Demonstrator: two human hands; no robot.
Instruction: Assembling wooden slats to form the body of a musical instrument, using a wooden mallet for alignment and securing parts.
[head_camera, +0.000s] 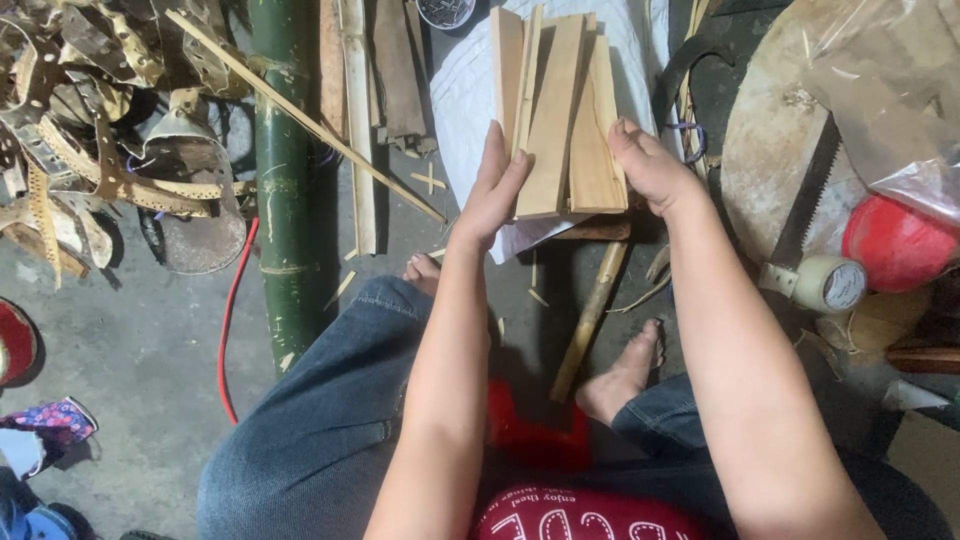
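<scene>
Slats: a bundle of flat bamboo slats (560, 120) is held upright between both hands, right of the green bamboo pole (283, 180).
Left hand (495, 190): fingers pressed flat against the bundle's left edge.
Right hand (650, 165): fingers closed on its right edge.
Saw (805, 205): lies right of the bundle.

A single view, from a camera worn on the person's head, looks steeply down past the forearms onto the lap and the concrete floor (130, 340). It sits close: the arms fill the lower middle, and the knees and bare feet lie right beneath. The far end of the view, at the top edge, reaches a green bamboo pole (282, 180) and a white sack (462, 90)
</scene>
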